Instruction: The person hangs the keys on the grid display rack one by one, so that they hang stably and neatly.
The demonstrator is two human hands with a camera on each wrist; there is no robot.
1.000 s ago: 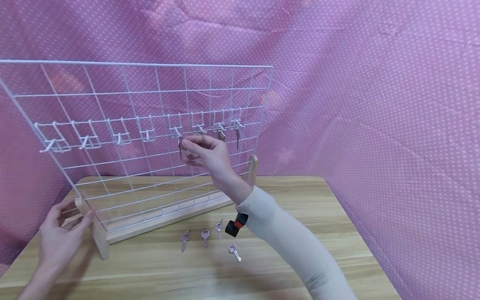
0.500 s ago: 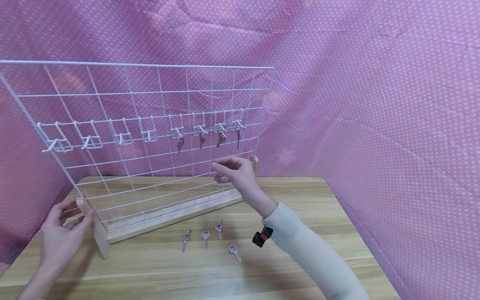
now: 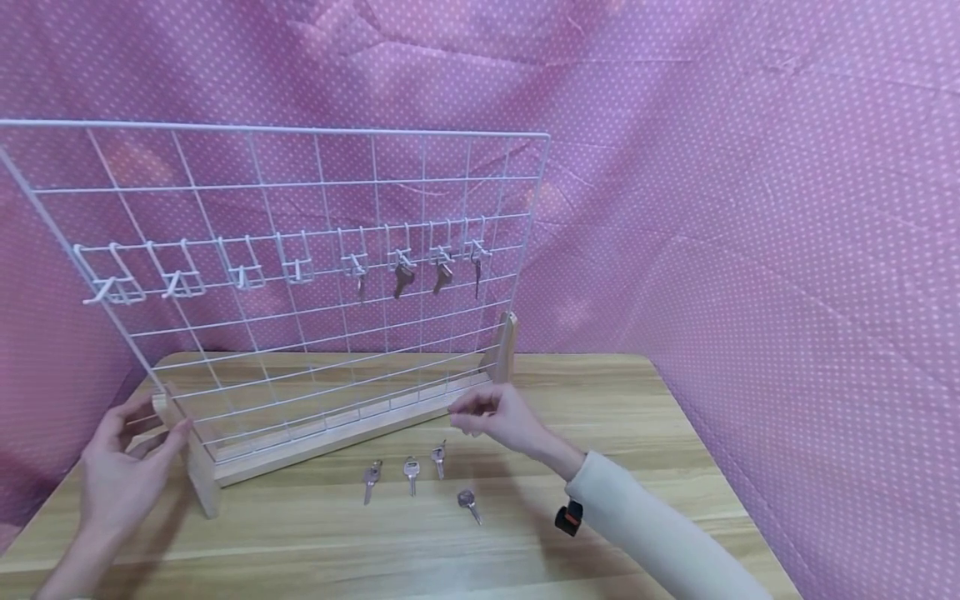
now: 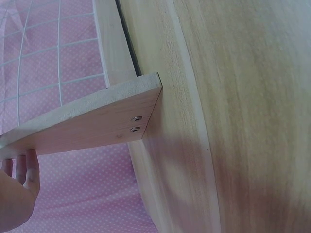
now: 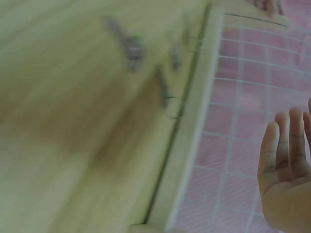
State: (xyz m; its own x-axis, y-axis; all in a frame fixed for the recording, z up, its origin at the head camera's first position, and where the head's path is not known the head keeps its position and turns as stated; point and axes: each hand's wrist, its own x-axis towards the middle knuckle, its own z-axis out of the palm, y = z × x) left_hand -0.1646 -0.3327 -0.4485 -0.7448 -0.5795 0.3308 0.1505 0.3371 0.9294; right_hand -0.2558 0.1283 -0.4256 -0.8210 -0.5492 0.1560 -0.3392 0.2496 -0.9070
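Observation:
My left hand (image 3: 127, 467) grips the wooden end piece (image 3: 187, 458) of a white wire grid rack (image 3: 315, 312), thumb in front and fingers behind. In the left wrist view, fingertips (image 4: 32, 167) press the wooden edge. My right hand (image 3: 491, 414) hangs over the table near the base rail, fingers relaxed and holding nothing. Just left of it lie several loose keys: one nearest the hand (image 3: 439, 460), a key beside it (image 3: 411, 477), a key farther left (image 3: 372, 481) and a key closer to the front (image 3: 468, 504). They are blurred in the right wrist view.
Several white hooks run across the grid. Keys hang on the right ones, such as this key (image 3: 444, 277) and its neighbour key (image 3: 403, 279); a left hook (image 3: 180, 283) bears none. The rack's right end piece (image 3: 504, 346) stands on the wooden table (image 3: 622, 433). Pink dotted cloth (image 3: 750, 208) surrounds it.
My right hand has let go of a key on the middle hook and come down to the right, toward the table. That key swings. My left hand has stayed put.

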